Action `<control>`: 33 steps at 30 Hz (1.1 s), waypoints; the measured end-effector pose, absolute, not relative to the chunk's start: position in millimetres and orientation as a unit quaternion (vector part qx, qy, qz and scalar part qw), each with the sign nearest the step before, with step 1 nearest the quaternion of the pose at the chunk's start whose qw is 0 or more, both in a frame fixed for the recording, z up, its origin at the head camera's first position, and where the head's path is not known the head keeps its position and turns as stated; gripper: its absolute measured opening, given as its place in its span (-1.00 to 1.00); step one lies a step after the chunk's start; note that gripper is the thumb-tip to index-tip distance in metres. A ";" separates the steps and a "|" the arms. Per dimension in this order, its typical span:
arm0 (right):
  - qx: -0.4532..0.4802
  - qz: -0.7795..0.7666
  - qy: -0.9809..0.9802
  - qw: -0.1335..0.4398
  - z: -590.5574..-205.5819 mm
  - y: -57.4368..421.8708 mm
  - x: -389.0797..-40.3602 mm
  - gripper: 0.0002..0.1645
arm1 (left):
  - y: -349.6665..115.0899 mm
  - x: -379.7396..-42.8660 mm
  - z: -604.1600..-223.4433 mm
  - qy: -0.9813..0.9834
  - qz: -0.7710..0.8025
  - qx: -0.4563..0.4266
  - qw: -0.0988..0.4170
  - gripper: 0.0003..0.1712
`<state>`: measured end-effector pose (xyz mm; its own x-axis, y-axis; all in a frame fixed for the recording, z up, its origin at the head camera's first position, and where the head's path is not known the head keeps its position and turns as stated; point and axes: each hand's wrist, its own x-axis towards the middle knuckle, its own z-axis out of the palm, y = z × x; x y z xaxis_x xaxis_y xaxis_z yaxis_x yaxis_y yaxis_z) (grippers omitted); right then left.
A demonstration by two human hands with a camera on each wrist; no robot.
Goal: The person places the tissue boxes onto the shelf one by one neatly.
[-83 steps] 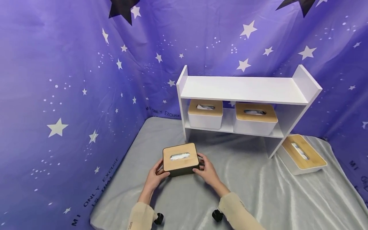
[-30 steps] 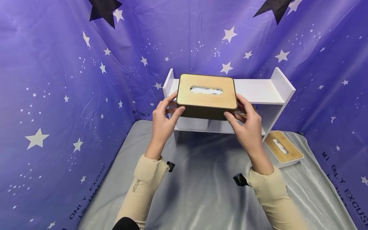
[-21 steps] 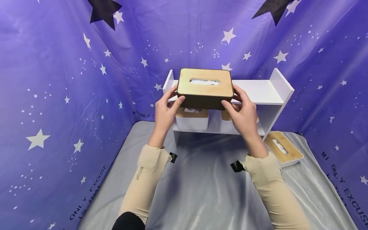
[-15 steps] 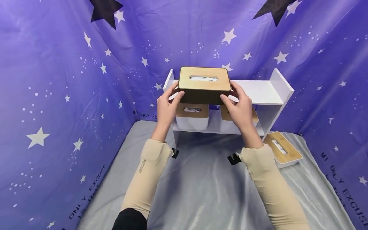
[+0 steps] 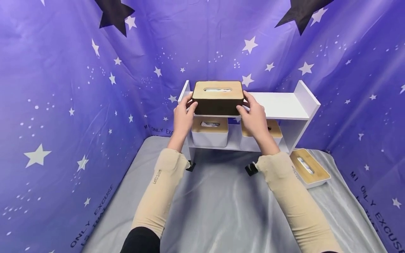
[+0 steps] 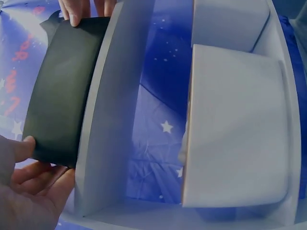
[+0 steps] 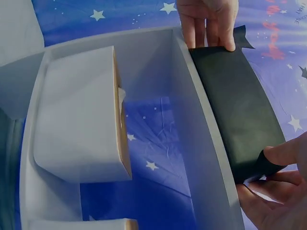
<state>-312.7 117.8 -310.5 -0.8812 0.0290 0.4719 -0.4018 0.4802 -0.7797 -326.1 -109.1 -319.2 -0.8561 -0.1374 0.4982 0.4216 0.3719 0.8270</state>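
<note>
A dark tissue box [image 5: 218,106] with a light wooden lid and an oval slot sits level at the left part of the white shelf's top board [image 5: 281,105]. My left hand [image 5: 184,117] grips its left end, thumb on the front face and fingers round the side. At the other end my right hand [image 5: 254,117] holds it the same way. Both wrist views show the dark box [image 6: 67,91] right against the top board's front edge, with thumbs pressed on its front. Its rear and underside are hidden.
Below, on the middle board, stand two white tissue boxes with wooden lids, a left one [image 5: 210,136] and a right one [image 5: 276,133] partly behind my right hand. Another white tissue box [image 5: 311,168] lies on the grey cloth [image 5: 218,203] right of the shelf. Starry purple curtains [image 5: 79,70] surround everything.
Both hands have lifted the dark tissue box from the grey cloth, carried it forward above the shelf, then lowered it to the top board's left part. My grip stays on both ends.
</note>
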 end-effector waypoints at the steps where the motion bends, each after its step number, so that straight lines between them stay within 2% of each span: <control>1: 0.110 0.486 -0.841 0.213 -309.4 116.8 -312.4 -0.33 | -109.3 -325.2 -318.3 -0.793 -0.548 -0.086 0.252 -0.54; 10: 0.123 0.450 -0.864 0.187 -305.7 116.0 -308.5 -0.25 | -102.9 -312.9 -321.3 -0.794 -0.542 -0.117 0.250 -0.42; 15: 0.132 0.458 -0.861 0.176 -312.3 125.3 -293.4 -0.17 | -100.8 -302.4 -332.4 -0.755 -0.560 -0.159 0.301 -0.39; 20: 0.150 0.455 -0.852 0.210 -320.5 144.3 -270.9 -0.18 | -102.8 -289.1 -340.4 -0.696 -0.601 -0.205 0.337 -0.48; 26: 0.159 0.431 -0.851 0.256 -327.5 181.2 -247.4 -0.20 | -101.8 -278.3 -343.9 -0.669 -0.644 -0.227 0.293 -0.47; 33: 0.114 0.413 -0.858 0.283 -355.0 226.5 -227.0 -0.14 | -90.3 -275.4 -367.1 -0.665 -0.661 -0.253 0.238 -0.46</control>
